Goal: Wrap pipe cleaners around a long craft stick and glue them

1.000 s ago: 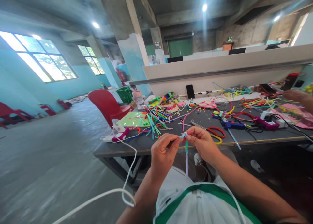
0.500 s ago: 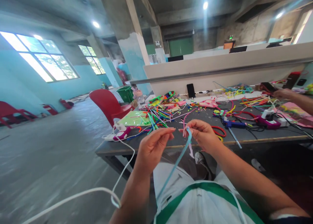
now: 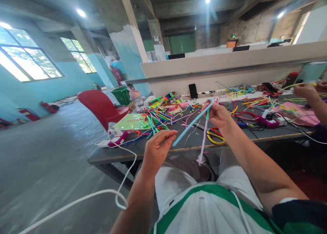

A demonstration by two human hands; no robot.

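My right hand [image 3: 217,115] is closed, its fingertips gripping a light blue pipe cleaner [image 3: 192,124] that slants down to the left. From the same grip hangs a lilac pipe cleaner stem [image 3: 203,140], green near the top, with a pale tuft at its lower end above my lap. The fingers of my left hand [image 3: 160,147] are drawn together beside the blue pipe cleaner's free end; I see nothing between them. Beyond my hands, many loose coloured pipe cleaners [image 3: 159,119] lie heaped on the dark table [image 3: 187,138]. Yellow-and-red-handled pliers [image 3: 216,136] lie near the table's front edge.
A white cable [image 3: 133,169] loops past my left forearm from a purple-and-white power strip [image 3: 119,138]. A black phone [image 3: 193,90] leans on the partition. At the right, another person's hand [image 3: 305,90] is over the table. A red chair [image 3: 98,107] stands at the left.
My right hand has risen, carrying the blue pipe cleaner, whose free end has swung up from my lap towards my left hand. The lilac stem shows more fully. The view has shifted right.
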